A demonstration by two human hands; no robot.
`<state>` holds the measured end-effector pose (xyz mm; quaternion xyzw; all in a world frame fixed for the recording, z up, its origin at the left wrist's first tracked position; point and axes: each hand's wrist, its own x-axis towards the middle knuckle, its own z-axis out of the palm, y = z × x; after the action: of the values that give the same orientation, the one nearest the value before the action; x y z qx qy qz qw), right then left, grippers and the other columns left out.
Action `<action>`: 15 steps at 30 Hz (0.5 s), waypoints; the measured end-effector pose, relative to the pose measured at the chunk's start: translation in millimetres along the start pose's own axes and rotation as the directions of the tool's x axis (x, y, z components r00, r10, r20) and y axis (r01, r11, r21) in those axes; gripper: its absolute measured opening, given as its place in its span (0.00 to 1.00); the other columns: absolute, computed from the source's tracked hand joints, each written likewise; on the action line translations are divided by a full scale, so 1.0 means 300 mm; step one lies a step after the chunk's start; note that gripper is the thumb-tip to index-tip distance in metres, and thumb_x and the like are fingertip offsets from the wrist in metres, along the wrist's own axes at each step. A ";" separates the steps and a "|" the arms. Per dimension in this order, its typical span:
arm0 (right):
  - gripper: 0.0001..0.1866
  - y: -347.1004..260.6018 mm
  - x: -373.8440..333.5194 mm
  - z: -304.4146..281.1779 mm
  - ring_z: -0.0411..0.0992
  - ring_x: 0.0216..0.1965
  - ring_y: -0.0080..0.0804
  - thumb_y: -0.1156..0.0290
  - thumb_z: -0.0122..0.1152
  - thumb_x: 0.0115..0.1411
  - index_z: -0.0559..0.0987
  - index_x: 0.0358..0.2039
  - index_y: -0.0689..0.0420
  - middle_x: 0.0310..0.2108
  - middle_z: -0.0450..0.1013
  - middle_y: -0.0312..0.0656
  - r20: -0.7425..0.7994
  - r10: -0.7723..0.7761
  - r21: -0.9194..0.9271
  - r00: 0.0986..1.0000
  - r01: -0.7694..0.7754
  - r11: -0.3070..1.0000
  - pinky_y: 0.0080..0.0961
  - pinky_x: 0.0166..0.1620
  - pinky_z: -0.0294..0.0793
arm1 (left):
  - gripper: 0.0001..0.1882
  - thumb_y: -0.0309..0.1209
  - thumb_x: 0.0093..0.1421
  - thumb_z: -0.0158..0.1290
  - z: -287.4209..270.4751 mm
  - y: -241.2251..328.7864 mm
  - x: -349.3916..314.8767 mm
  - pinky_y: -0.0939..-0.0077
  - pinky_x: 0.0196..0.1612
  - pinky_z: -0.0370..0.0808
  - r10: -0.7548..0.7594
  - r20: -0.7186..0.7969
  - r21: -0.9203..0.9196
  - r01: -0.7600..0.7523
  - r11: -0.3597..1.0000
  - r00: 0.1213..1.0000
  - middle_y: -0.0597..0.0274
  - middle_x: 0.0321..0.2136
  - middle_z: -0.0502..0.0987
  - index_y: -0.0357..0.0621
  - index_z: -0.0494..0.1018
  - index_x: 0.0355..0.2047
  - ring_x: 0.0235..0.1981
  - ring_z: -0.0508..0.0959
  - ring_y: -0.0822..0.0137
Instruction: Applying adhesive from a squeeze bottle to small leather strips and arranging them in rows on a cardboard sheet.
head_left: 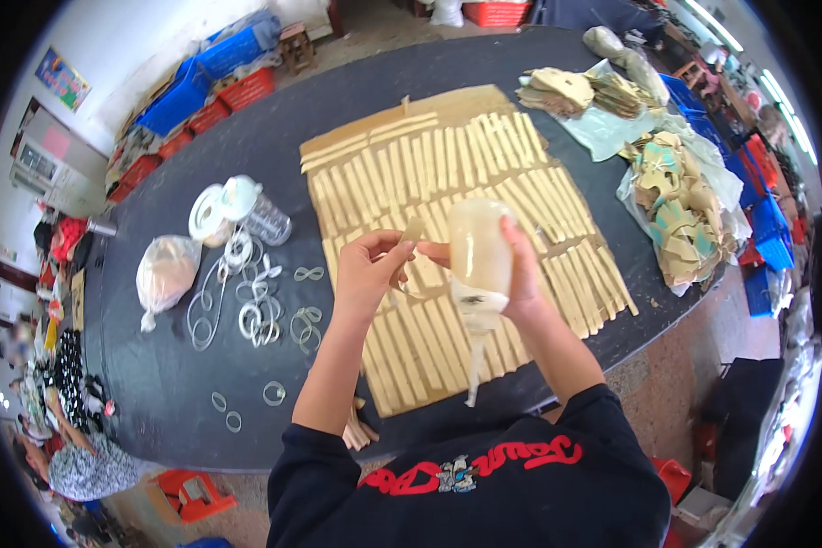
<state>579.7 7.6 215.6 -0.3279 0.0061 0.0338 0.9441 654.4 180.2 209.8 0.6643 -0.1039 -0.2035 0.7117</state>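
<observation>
1. My left hand (371,267) is pinching a thin strip (415,228), closed tight!
2. My right hand (521,274) grips the bottle (479,248), nozzle (475,365) down!
3. Both sit above cardboard (486,102) lined with pale strips (426,157)!

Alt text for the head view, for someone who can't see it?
A person's right hand holds a bottle nozzle-down while the left hand pinches a tan strip, above cardboard covered in rows of pale strips. The cardboard lies on a dark table, with a clear jar and a plastic bag to its left and cut brown pieces to its right.
</observation>
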 end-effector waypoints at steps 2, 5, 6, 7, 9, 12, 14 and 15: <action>0.37 -0.029 0.053 -0.070 0.68 0.49 0.48 0.43 0.50 0.52 0.62 0.50 0.62 0.41 0.68 0.53 -0.057 -0.030 -0.032 0.998 0.028 0.999 0.33 0.43 0.71 | 0.13 0.30 0.54 0.56 0.051 -0.021 0.095 0.86 0.23 0.66 -0.009 0.008 0.051 0.009 0.999 1.000 0.61 0.23 0.76 0.31 0.72 0.35 0.18 0.71 0.78; 0.36 -0.101 0.125 -0.190 0.68 0.48 0.47 0.42 0.47 0.53 0.63 0.49 0.61 0.45 0.67 0.57 -0.130 -0.070 -0.099 0.989 0.057 0.993 0.34 0.47 0.68 | 0.17 0.31 0.54 0.55 0.114 -0.063 0.256 0.87 0.23 0.66 -0.061 0.084 0.062 0.056 0.997 0.995 0.59 0.24 0.77 0.33 0.68 0.41 0.18 0.70 0.78; 0.36 -0.133 0.154 -0.233 0.68 0.48 0.47 0.41 0.46 0.53 0.63 0.49 0.60 0.46 0.67 0.59 -0.151 -0.080 -0.126 0.985 0.061 0.990 0.34 0.49 0.67 | 0.18 0.31 0.54 0.55 0.134 -0.072 0.310 0.87 0.24 0.66 -0.072 0.116 0.052 0.066 0.996 0.991 0.59 0.24 0.77 0.34 0.67 0.43 0.18 0.70 0.78; 0.35 -0.168 0.181 -0.281 0.68 0.48 0.46 0.42 0.47 0.52 0.63 0.50 0.60 0.45 0.67 0.56 -0.177 -0.099 -0.103 0.979 0.081 0.991 0.34 0.47 0.69 | 0.20 0.31 0.55 0.55 0.152 -0.093 0.366 0.85 0.26 0.67 -0.082 0.186 0.017 0.080 0.997 0.979 0.57 0.25 0.77 0.34 0.65 0.45 0.19 0.71 0.77; 0.35 -0.244 0.247 -0.384 0.69 0.48 0.44 0.44 0.51 0.52 0.61 0.51 0.59 0.44 0.66 0.51 -0.222 -0.127 -0.056 0.967 0.117 0.992 0.33 0.42 0.71 | 0.19 0.30 0.54 0.55 0.175 -0.121 0.483 0.85 0.24 0.67 -0.105 0.242 0.017 0.104 0.994 0.965 0.56 0.26 0.77 0.34 0.65 0.44 0.18 0.71 0.76; 0.36 -0.353 0.385 -0.600 0.69 0.47 0.43 0.43 0.50 0.52 0.60 0.52 0.58 0.44 0.66 0.53 -0.288 -0.269 -0.105 0.919 0.249 0.963 0.34 0.43 0.71 | 0.17 0.28 0.53 0.55 0.185 -0.188 0.670 0.84 0.24 0.68 -0.114 0.218 0.101 0.094 0.990 0.969 0.56 0.26 0.77 0.33 0.67 0.41 0.19 0.73 0.74; 0.36 -0.437 0.474 -0.746 0.69 0.47 0.43 0.44 0.50 0.52 0.59 0.53 0.58 0.45 0.66 0.54 -0.278 -0.257 -0.109 0.926 0.236 0.966 0.35 0.44 0.70 | 0.15 0.28 0.53 0.55 0.195 -0.225 0.796 0.83 0.25 0.69 -0.120 0.119 0.248 0.087 0.965 0.986 0.56 0.25 0.77 0.32 0.68 0.39 0.20 0.74 0.74; 0.36 -0.472 0.518 -0.809 0.69 0.47 0.42 0.44 0.50 0.52 0.59 0.53 0.58 0.45 0.66 0.54 -0.274 -0.249 -0.110 0.929 0.227 0.968 0.35 0.45 0.70 | 0.11 0.27 0.52 0.55 0.212 -0.239 0.870 0.80 0.27 0.71 -0.099 0.039 0.345 0.079 0.935 0.994 0.58 0.24 0.77 0.34 0.71 0.35 0.20 0.75 0.73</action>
<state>746.8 -244.3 107.6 -0.3635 0.1014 -0.1284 0.9171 850.6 8.6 113.0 0.7762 -0.1274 -0.2329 0.5719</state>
